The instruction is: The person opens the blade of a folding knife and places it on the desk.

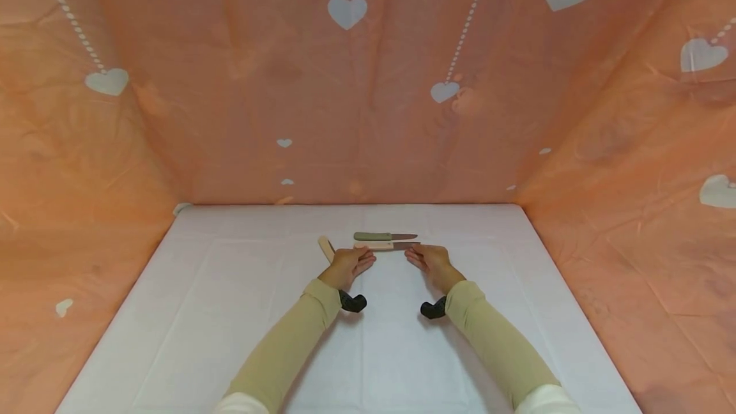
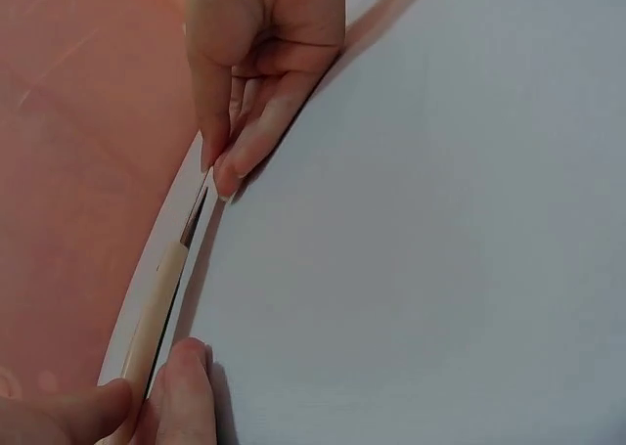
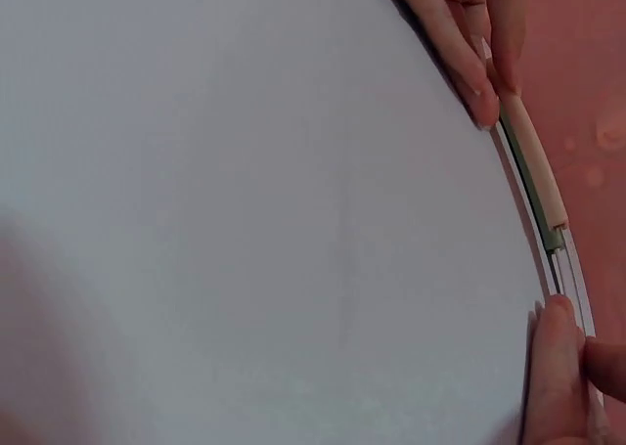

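My left hand [image 1: 346, 264] pinches the handle end of a knife with a cream handle [image 1: 376, 246]. In the left wrist view, its thumb and fingers meet on that cream handle [image 2: 155, 313]. The right hand [image 1: 432, 264] pinches the same knife by the tip of its blade, so the knife spans level between both hands. Just behind it lies a knife with a green handle [image 1: 374, 236], its blade pointing right. Beside the left hand, a tan handle-like piece [image 1: 325, 246] lies slanted, its near end hidden by the hand.
A white cloth covers the table [image 1: 230, 312]. Orange sheeting [image 1: 356, 114] printed with pale hearts rises at the back and both sides, meeting the table's far edge just beyond the knives. Dark wrist-worn devices [image 1: 353, 302] sit under both wrists.
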`<state>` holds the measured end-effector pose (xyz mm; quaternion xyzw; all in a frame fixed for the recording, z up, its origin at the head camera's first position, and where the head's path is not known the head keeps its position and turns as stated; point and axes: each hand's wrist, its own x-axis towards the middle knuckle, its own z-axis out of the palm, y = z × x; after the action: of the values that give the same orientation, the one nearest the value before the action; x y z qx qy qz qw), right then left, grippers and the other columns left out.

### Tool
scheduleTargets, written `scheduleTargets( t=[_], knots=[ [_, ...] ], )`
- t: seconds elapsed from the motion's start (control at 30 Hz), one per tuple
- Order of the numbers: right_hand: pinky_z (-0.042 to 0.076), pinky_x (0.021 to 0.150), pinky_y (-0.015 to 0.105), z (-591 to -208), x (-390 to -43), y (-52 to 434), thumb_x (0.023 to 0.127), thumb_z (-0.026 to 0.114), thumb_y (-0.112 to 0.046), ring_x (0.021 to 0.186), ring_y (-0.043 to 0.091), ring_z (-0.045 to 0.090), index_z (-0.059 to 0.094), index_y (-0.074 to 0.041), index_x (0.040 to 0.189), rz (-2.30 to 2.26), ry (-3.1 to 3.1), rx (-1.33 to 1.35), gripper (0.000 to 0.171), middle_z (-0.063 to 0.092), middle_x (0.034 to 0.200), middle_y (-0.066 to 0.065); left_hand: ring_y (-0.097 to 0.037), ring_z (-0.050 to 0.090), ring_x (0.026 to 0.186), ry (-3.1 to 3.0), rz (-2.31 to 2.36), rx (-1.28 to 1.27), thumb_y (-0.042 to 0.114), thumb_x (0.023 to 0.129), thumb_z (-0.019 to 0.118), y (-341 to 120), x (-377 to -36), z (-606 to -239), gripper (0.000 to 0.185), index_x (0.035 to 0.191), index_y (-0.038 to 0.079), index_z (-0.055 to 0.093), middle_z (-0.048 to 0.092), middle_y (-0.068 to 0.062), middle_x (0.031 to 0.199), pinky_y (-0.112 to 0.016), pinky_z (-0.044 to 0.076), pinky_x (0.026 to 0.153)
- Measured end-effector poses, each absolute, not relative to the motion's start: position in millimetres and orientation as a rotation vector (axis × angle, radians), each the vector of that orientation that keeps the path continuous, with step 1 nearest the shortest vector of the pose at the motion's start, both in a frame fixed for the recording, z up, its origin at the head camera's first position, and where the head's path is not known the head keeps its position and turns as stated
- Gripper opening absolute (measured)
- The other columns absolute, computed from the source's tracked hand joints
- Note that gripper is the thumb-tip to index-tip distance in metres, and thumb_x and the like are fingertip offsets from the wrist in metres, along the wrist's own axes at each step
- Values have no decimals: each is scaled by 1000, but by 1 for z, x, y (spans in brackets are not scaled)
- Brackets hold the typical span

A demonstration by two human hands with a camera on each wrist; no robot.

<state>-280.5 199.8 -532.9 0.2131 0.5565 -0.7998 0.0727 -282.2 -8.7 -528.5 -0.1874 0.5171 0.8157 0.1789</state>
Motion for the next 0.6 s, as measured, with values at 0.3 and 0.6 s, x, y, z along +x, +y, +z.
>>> scheduleTargets(
  t=[0.3,0.6],
  knots=[
    [50,86,35,-529,-280,202,90,57,2,83,24,67,53,16,113,-2372,1672,595,28,67,87,20,-30,63,96,1450,2300,-518,2,91,58,-11,-283,-525,32,119,-13,50,57,-29,110,-34,51,86],
    [51,85,34,-528,-280,202,90,57,1,83,23,67,53,16,115,-2337,1679,607,29,67,86,19,-29,65,92,1504,2274,-532,7,92,57,-10,-283,-525,30,115,-13,53,62,-27,104,-35,52,83]
  ],
)
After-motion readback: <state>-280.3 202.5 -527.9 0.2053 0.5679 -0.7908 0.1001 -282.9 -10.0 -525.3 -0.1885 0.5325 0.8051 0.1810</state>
